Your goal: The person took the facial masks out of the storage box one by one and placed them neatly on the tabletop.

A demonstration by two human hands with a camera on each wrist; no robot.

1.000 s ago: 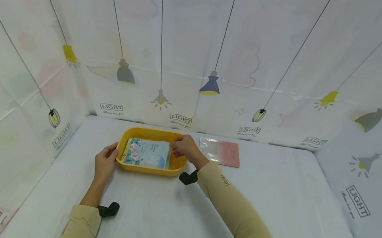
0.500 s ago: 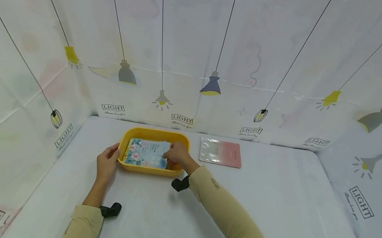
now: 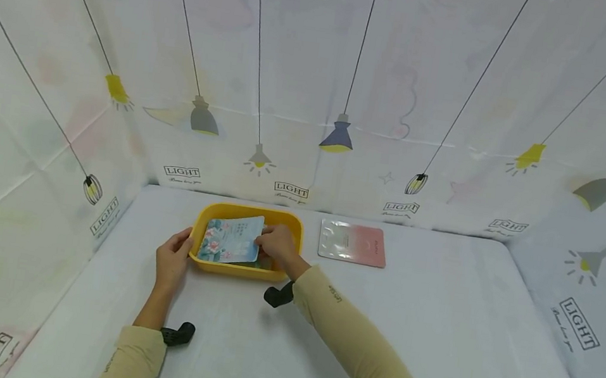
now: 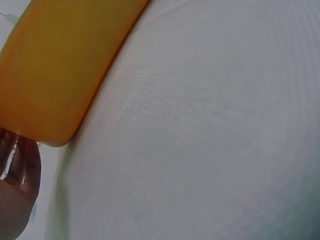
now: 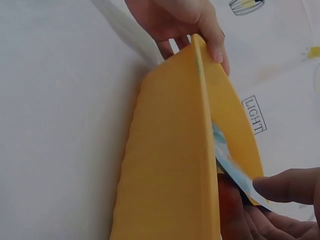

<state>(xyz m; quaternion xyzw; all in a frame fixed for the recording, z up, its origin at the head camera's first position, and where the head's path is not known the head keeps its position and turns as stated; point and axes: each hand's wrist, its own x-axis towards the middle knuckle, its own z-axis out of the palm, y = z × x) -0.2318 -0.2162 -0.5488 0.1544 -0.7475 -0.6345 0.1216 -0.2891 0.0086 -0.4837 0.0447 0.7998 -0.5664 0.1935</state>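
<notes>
A yellow plastic tray (image 3: 237, 272) with raised walls stands near the back of the table. At its left end my left hand (image 3: 171, 261) grips the wall; the right wrist view shows the thumb over the rim (image 5: 198, 45) and fingers outside. Inside lies a light blue sheet-mask packet (image 3: 231, 238) printed with pink flowers. My right hand (image 3: 277, 244) pinches that packet's right edge between thumb and fingers, and this edge is tilted up off what lies under it. Beneath it, a darker item (image 3: 263, 262) shows in part, mostly hidden by packet and hand.
A pink and silver sheet-mask packet (image 3: 353, 243) lies flat on the white table (image 3: 405, 330), right of the tray. Behind and at both sides hang white cloth walls (image 3: 309, 56) printed with lamps.
My right hand has moved left onto the blue packet, taken its right edge and raised it, turning the packet slightly. The left hand keeps its hold on the tray.
</notes>
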